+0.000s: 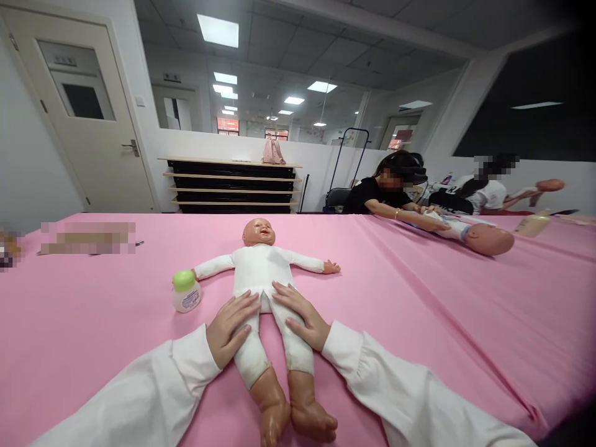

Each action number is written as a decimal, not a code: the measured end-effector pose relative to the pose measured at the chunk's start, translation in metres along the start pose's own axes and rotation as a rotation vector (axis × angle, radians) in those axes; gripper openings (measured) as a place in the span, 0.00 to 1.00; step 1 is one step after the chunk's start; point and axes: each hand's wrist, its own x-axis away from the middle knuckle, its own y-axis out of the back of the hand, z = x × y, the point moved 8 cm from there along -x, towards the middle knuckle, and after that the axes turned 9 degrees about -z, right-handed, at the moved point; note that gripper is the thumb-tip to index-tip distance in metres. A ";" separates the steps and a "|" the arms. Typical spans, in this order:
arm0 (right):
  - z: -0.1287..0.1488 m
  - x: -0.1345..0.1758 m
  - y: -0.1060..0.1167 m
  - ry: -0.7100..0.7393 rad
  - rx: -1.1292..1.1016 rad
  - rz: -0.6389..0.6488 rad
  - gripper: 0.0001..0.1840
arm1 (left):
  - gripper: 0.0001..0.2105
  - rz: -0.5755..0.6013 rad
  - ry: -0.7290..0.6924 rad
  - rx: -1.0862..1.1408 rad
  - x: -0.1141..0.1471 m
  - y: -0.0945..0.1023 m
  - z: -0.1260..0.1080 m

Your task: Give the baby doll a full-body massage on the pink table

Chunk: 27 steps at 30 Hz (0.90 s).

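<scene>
A baby doll [262, 268] with a white cloth body lies on its back, head away from me and bare feet toward me. Its arms are spread out to both sides. My left hand [233, 326] rests with fingers stretched on the doll's thigh and hip at the left. On the other thigh lies my right hand [302, 315], its fingers also extended and apart. Beside the doll's arm at the left stands a small bottle [187, 293] with a green lid, touching or very near the doll's hand.
Pink cloth [410, 347] covers the table, with folds at the right. Across the table a person [386, 192] handles another doll [488, 239], near a lotion bottle [533, 223]. A second person [484, 189] sits behind. A low shelf [233, 183] stands by the wall.
</scene>
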 end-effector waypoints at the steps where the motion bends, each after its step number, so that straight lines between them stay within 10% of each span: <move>1: 0.000 0.002 -0.003 0.007 0.028 0.033 0.28 | 0.21 -0.022 0.050 -0.016 -0.001 0.001 0.004; 5: 0.010 0.013 -0.014 0.054 0.141 0.194 0.23 | 0.23 0.008 0.150 -0.091 0.001 -0.006 0.010; 14: 0.065 0.027 -0.014 0.328 -0.051 0.293 0.21 | 0.16 0.180 -0.247 0.130 0.007 0.007 -0.050; 20: 0.018 0.016 0.003 0.073 0.082 -0.009 0.26 | 0.20 -0.020 -0.047 -0.009 0.000 0.013 -0.027; 27: 0.005 0.015 -0.016 0.052 0.180 0.178 0.25 | 0.17 0.101 -0.127 -0.030 0.002 -0.005 -0.031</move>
